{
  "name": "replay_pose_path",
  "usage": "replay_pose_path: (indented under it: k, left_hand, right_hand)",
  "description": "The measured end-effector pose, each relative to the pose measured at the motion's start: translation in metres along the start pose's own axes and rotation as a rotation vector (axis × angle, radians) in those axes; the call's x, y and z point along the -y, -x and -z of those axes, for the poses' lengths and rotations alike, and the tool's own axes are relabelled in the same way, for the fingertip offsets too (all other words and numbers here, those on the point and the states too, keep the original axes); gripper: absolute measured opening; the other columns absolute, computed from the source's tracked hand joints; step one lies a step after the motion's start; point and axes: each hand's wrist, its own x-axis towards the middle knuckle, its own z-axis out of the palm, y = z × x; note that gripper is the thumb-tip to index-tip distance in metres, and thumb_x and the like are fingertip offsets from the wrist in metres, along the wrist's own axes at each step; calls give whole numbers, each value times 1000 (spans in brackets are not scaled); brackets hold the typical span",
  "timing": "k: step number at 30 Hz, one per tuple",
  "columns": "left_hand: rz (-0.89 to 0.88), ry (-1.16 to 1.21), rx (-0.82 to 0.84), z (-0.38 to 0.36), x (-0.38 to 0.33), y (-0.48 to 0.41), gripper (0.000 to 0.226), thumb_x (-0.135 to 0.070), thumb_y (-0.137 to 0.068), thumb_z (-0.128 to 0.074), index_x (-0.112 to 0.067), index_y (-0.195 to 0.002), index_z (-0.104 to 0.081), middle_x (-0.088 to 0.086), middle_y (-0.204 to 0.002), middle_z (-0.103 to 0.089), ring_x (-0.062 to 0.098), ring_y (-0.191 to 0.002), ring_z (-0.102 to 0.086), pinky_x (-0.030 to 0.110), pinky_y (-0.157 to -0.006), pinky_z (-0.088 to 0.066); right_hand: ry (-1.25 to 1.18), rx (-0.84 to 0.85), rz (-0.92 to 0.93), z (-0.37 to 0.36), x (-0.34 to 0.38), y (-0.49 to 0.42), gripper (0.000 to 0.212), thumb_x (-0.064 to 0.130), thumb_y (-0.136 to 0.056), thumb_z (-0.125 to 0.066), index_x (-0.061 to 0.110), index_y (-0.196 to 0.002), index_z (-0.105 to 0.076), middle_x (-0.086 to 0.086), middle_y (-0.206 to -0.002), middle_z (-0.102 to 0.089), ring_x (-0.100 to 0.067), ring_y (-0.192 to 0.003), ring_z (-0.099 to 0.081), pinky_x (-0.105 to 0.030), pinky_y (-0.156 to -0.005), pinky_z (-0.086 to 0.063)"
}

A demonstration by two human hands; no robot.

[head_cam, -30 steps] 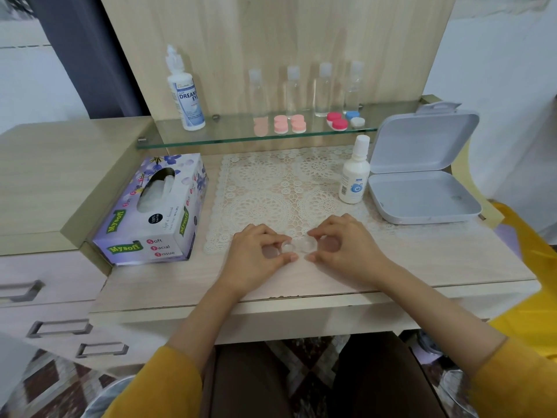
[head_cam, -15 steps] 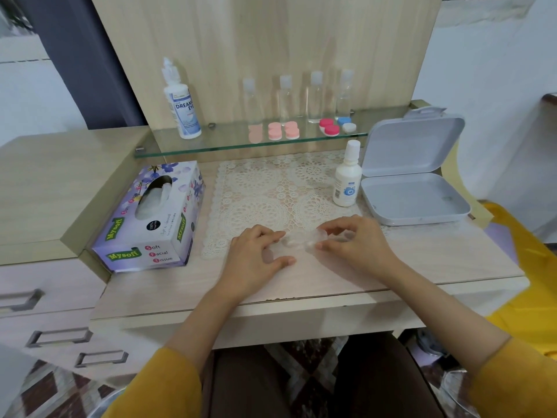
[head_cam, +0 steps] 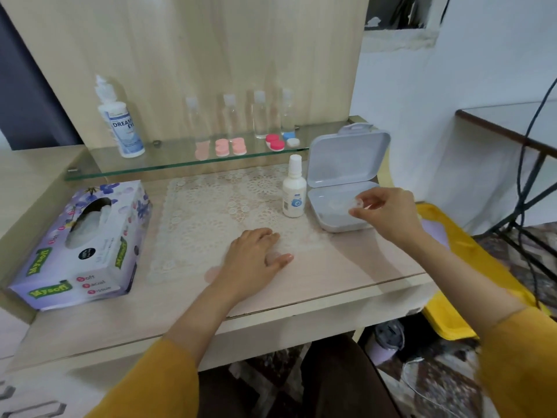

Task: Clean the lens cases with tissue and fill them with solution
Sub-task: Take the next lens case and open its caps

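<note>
The person's right hand (head_cam: 388, 212) hovered over the open grey box (head_cam: 346, 188) at the far right of the desk (head_cam: 346, 267), its thumb and forefinger pinching a clear lens case (head_cam: 346, 205). The case was see-through and a little blurred, held just above the box's lower tray, and I could not tell whether it touched the tray. The box's lid stood upright behind it.

The left hand (head_cam: 256, 257) lay flat, palm down, on the near edge of the lace mat (head_cam: 217, 206), fingers loosely spread and holding nothing.

A small white solution bottle (head_cam: 294, 191) stood upright on the mat, just left of the box, its cap on. The tissue box (head_cam: 81, 245), purple with flowers, sat at the left of the desk, well apart from both hands, with a tissue showing in its opening.

On the glass shelf (head_cam: 168, 167) at the far side stood a larger white bottle (head_cam: 120, 122) at the left and 4 small clear bottles (head_cam: 259, 116) in a row further right. In front of those lay pink lens cases (head_cam: 230, 147), then a red lens case (head_cam: 275, 142), and a blue and white lens case (head_cam: 291, 139) at the right end.

Both sleeves (head_cam: 156, 384) were mustard yellow.
</note>
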Motion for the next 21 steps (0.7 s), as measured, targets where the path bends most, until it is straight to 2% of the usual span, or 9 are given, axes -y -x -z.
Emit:
replay_pose_path:
  k: [2,4,7,10,13,16,21]
  left_hand:
    - [-2,-13,-13,-6,1,1,88,-75,-72,-18,-21,-138,-40,-5,-145,-34,14,-132,-26,26,-109,-15]
    - [5,6,-27,-9,3,1,96,-74,-64,-8,-22,-138,-40,-7,-146,-34,13,-133,-25,25,-109,-14]
    - [6,16,-34,-9,4,1,96,-74,-64,-7,-23,-138,-41,-8,-146,-33,12,-133,-25,25,-109,-13]
    - [9,31,-42,-10,4,1,95,-74,-65,-8,-23,-137,-41,-8,-146,-34,12,-133,-25,25,-109,-14]
    - [15,48,-41,-10,5,1,94,-74,-65,-9,-23,-137,-41,-9,-146,-34,11,-133,-25,25,-109,-13]
    - [15,54,-46,-10,4,0,94,-74,-65,-9,-23,-137,-41,-10,-146,-34,10,-132,-25,24,-109,-13]
    - [11,52,-54,-12,5,1,94,-74,-65,-10,-22,-137,-43,-9,-145,-35,10,-132,-26,23,-109,-12]
  right_hand:
    - [68,-26,22,5,-7,-7,17,14,-69,-76,9,-85,-70,2,-74,-65,-4,-61,-53,-22,-72,-43]
    - [153,-35,62,6,-11,-13,19,15,-71,-74,12,-90,-70,3,-80,-67,-9,-70,-54,-25,-77,-43]
    - [260,-28,138,3,-13,-18,23,16,-74,-71,13,-97,-69,2,-90,-68,-18,-82,-57,-25,-73,-38]
    - [360,-50,244,-4,-16,-20,28,7,-74,-68,11,-101,-68,-3,-94,-68,-26,-87,-56,-25,-68,-33]
    - [469,-122,439,-10,-17,-23,32,-4,-61,-72,6,-91,-70,-10,-80,-68,-35,-73,-57,-32,-62,-38]
    - [545,-215,594,-14,-21,-24,40,-9,-44,-77,7,-80,-70,-8,-66,-65,-31,-56,-56,-31,-54,-43]
    - [562,-232,654,-14,-24,-23,42,-11,-44,-77,7,-81,-69,-7,-67,-64,-31,-56,-55,-31,-55,-42]
